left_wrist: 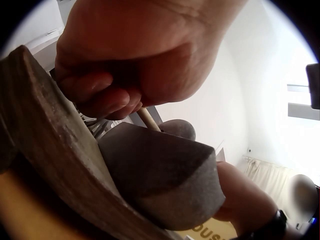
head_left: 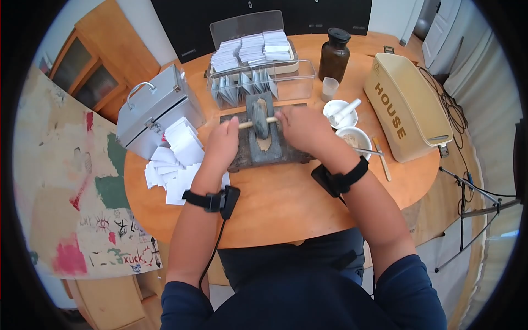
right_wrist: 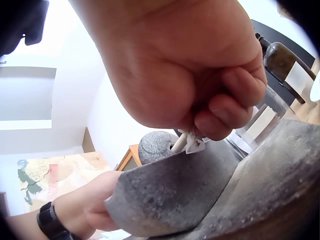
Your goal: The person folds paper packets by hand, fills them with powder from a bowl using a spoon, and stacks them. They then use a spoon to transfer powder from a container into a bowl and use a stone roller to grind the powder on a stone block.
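Note:
A grey stone wheel (head_left: 260, 122) stands upright in the groove of a boat-shaped stone grinding trough (head_left: 254, 156). Through its middle runs a wooden handle (head_left: 246, 125). My left hand (head_left: 222, 144) grips one end of this handle, fingers curled round it, and my right hand (head_left: 303, 130) grips the other end. In the left wrist view the stone trough (left_wrist: 160, 160) hides the lower part of the wheel (left_wrist: 181, 130). Tan ground material (head_left: 264, 145) lies in the near end of the groove. Beneath the trough is a dark wooden board (head_left: 239, 160).
White paper packets (head_left: 176, 154) lie by a metal case (head_left: 159, 110) on the left. Behind stands a clear organizer (head_left: 297, 74) of packets. A brown jar (head_left: 334, 58), plastic cup (head_left: 329, 88), mortar (head_left: 336, 122), bowl (head_left: 363, 136) and cream bin (head_left: 393, 104) are to the right.

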The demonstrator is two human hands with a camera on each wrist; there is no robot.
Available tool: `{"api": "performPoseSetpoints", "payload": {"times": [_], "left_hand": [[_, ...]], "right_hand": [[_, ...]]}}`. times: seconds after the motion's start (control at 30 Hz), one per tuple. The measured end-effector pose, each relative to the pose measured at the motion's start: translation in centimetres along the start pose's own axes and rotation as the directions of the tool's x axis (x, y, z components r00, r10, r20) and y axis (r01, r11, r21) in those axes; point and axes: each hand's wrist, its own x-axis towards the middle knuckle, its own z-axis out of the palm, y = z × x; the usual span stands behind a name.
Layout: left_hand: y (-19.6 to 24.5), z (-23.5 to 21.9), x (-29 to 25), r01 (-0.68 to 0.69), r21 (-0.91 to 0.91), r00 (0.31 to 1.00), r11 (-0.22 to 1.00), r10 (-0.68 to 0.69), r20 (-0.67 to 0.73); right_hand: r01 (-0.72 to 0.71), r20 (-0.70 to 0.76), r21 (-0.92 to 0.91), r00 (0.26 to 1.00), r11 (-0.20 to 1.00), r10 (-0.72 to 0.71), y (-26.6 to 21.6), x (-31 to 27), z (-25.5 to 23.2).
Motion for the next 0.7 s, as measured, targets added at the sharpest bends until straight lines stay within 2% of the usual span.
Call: {"api": "performPoseSetpoints", "payload": {"times": [0.07,0.13,0.17,0.23,0.3,0.37,0.4,0.5,0.63,0.7], "left_hand": [[0.2,-0.2,-1.0,-0.025,0.038,0.999,0.999,0.024,0.027],[0.5,0.0,-1.9,0.109,-0.054,0.994,0.993,-0.108,0.024],[0.3,0.1,-1.5,0.113,-0.049,0.993,0.992,-0.111,0.038],[0.1,0.2,-0.4,0.003,-0.061,1.000,0.998,-0.002,0.006],[0.6,0.2,-0.1,0.008,-0.116,1.000,0.993,-0.009,-0.014],[0.9,-0.3,-0.3,0.018,0.008,1.000,1.000,-0.018,0.021],[1.0,-0.5,-0.8,0.013,0.010,1.000,1.000,-0.013,0.017],[0.8,-0.4,-1.8,0.068,-0.008,0.996,0.998,-0.067,0.065],[-0.3,0.3,0.2,0.046,-0.099,0.999,0.994,-0.043,0.031],[0.5,0.0,0.3,0.032,-0.115,0.999,0.993,-0.031,0.011]], "right_hand": [[0.063,-0.036,0.041,0.997,0.997,-0.062,0.3,-0.8,0.2],[0.050,-0.042,0.034,0.998,0.998,-0.048,0.1,-0.7,-0.1],[0.047,-0.033,0.027,0.998,0.999,-0.046,0.0,-0.7,0.0],[0.008,0.029,0.008,1.000,1.000,-0.008,0.4,0.2,0.2],[0.016,-0.006,0.029,1.000,0.999,-0.016,0.3,0.7,0.0],[0.028,-0.009,0.040,1.000,0.999,-0.027,0.5,0.0,0.2],[0.032,-0.010,0.050,0.999,0.998,-0.032,0.5,-0.3,0.3],[0.043,0.013,0.052,0.999,0.998,-0.043,0.3,-1.0,-0.1],[0.011,0.030,0.043,0.999,0.999,-0.012,0.2,0.5,-0.2],[0.016,-0.020,0.055,1.000,0.998,-0.014,0.3,1.0,0.3]]}}
